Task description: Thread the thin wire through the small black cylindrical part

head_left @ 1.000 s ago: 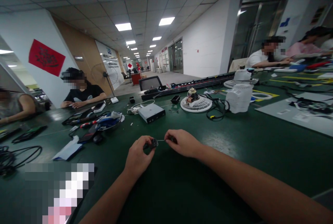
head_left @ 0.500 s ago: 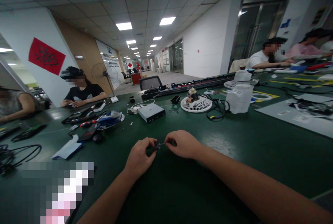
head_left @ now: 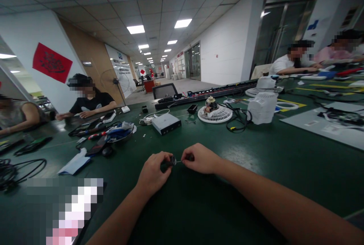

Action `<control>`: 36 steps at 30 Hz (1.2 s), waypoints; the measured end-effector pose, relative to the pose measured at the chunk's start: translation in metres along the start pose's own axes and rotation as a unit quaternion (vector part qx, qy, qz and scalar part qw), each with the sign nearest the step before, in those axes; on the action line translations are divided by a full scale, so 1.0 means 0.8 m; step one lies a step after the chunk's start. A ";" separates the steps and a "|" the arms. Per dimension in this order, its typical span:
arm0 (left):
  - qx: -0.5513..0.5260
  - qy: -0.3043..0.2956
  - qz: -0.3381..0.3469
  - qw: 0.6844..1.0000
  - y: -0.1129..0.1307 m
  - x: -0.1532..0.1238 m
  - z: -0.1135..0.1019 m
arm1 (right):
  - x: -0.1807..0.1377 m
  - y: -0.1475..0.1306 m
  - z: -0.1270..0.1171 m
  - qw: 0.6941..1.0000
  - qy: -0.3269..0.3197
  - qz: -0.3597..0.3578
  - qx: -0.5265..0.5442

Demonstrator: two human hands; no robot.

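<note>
Just above the green table, my left hand [head_left: 155, 171] pinches a small round dark part with a shiny rim [head_left: 173, 160] between thumb and fingers. Its exact kind is too small to make out. Facing it, my right hand [head_left: 200, 158] has its fingertips pressed together on a thin metal rod [head_left: 179, 161], whose free end points at the round part. Whether the rod touches the part or enters it, I cannot tell. Most of what the right fingers grip is hidden by them.
Beyond my hands lie a silver optical drive [head_left: 166, 123], a white fan grille with a motor [head_left: 215, 113], a black cable [head_left: 237, 120] and a white plastic housing [head_left: 262, 107]. Tools and a blue cloth [head_left: 119, 131] crowd the left. Co-workers [head_left: 92, 101] sit around the table.
Both hands keep nearly the same pose, the round part and rod still held end to end. A co-worker at the left has reached an arm outward.
</note>
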State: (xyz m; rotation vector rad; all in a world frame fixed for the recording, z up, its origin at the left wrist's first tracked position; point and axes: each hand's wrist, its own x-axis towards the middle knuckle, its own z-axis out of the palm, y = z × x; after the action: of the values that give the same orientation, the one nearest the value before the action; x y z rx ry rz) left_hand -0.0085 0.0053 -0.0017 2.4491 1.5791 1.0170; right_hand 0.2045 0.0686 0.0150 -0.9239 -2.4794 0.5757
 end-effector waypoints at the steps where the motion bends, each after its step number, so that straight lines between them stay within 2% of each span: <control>1: -0.004 -0.001 0.001 1.000 0.000 0.000 0.000 | 0.000 0.000 0.000 1.000 -0.003 0.000 0.011; 5: -0.010 -0.017 -0.006 1.000 0.001 0.000 0.001 | 0.000 -0.002 -0.002 0.998 0.024 0.042 -0.044; 10: -0.013 -0.024 -0.010 1.000 0.004 -0.001 -0.001 | 0.000 -0.002 -0.004 0.999 -0.013 0.014 -0.034; 14: -0.002 -0.033 -0.010 0.999 0.006 -0.001 -0.002 | -0.001 0.000 -0.005 0.997 0.008 0.030 -0.074; 18: 0.001 -0.038 -0.012 0.999 0.006 0.000 -0.002 | -0.001 0.002 -0.003 0.998 -0.044 0.002 -0.046; 23: -0.004 -0.031 -0.012 0.999 0.005 0.000 -0.001 | 0.000 0.006 -0.001 0.999 -0.004 0.020 -0.044; 27: -0.005 -0.039 -0.011 0.999 0.005 -0.001 0.000 | 0.000 0.007 -0.001 0.999 -0.023 -0.009 -0.025; 32: -0.006 -0.028 -0.008 1.000 0.004 -0.001 0.001 | -0.002 0.000 -0.001 0.997 0.003 -0.002 -0.081; 36: -0.026 -0.030 -0.019 0.999 0.006 0.000 0.000 | -0.004 0.000 0.001 0.997 -0.003 -0.018 -0.071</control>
State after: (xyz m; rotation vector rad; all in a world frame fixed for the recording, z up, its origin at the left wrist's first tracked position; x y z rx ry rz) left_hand -0.0045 0.0028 0.0003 2.3833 1.5529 0.9565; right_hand 0.2060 0.0660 0.0135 -0.9286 -2.5629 0.3959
